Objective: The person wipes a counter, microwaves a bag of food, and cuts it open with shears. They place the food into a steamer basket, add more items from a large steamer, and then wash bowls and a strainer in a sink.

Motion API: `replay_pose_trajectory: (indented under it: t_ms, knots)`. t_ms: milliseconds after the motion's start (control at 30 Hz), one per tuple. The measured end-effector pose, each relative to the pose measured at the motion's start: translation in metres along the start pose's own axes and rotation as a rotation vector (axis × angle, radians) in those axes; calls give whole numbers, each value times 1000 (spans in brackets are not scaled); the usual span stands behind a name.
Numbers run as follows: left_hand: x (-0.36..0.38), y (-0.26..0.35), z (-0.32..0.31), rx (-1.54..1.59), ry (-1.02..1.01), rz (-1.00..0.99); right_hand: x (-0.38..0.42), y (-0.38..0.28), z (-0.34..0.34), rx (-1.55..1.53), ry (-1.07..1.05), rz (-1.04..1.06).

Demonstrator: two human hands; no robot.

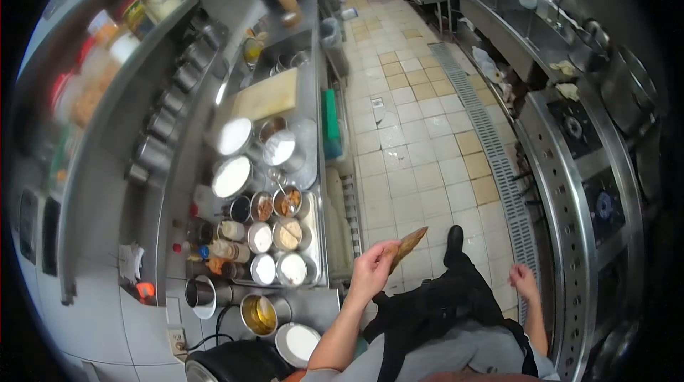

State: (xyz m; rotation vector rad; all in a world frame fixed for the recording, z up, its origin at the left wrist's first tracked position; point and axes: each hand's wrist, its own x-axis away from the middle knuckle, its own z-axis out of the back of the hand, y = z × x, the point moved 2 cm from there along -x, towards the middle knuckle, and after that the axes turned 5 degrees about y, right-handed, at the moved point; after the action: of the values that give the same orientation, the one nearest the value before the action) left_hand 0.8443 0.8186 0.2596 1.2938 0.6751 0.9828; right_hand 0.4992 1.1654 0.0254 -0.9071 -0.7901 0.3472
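Tiled floor: extends along the right side of the steel desk. Gas stove: across the floor from the desk. Drain grate: set into the floor, between desk and stove, nearer the stove. Cutting board: flat on the far part of the desk. Pot of yellow liquid: near end of the desk. Right hand: well apart from the desk, on the stove side, fingers curled; cannot tell whether its grip is released or clenched. Left hand: just beyond the desk's right edge, grip pinching a brown pointed piece, material uncertain. Piece: above the floor, right of the desk, tip directed away from it.
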Motion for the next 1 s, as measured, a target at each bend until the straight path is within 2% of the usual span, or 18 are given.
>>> replay_pose_trajectory:
  t_ms: [67, 100, 167, 267, 367, 400, 500, 567, 633, 667, 733, 800, 867, 900, 967, 1000]
  knots:
    - [-52, 10, -9, 69, -1, -4, -14, 5, -17, -214, 28, -214]
    - [-77, 15, -11, 66, 14, -13, -30, -6, -24, -214, 16, -201]
    - [-124, 24, -19, 57, 43, -40, -75, -30, -29, -437, 28, -374]
    - [-192, 35, -25, 108, 161, -76, -212, -80, -30, -481, -47, -348]
    - [-246, 48, -19, 42, 293, -128, -373, -200, -54, -222, -59, -62]
    - [-261, 51, -14, 78, 319, -101, -426, -241, -65, -91, -124, 126]
    - [-310, 56, 5, 107, 425, -59, -491, -428, -119, 27, -173, 457]
    - [-348, 51, 20, 83, 477, -85, -552, -484, -171, -86, -201, 611]
    - [-392, 43, 38, 71, 495, -56, -557, -553, -215, -83, -274, 537]
    - [-416, 34, 47, 85, 510, -52, -573, -560, -238, -74, -275, 535]
    - [-467, 20, 64, 114, 520, -41, -606, -563, -287, 157, -450, 703]
    - [-517, 13, 81, 164, 489, -26, -628, -561, -311, 596, -566, 797]
    - [-571, 19, 103, 199, 456, 28, -656, -543, -313, 847, -653, 745]
    - [-598, 19, 110, 213, 446, 41, -664, -549, -305, 851, -656, 647]
    - [-654, 21, 123, 271, 401, 21, -687, -560, -285, 730, -586, 437]
    - [-680, 26, 131, 168, 367, -3, -700, -562, -275, 604, -517, 322]
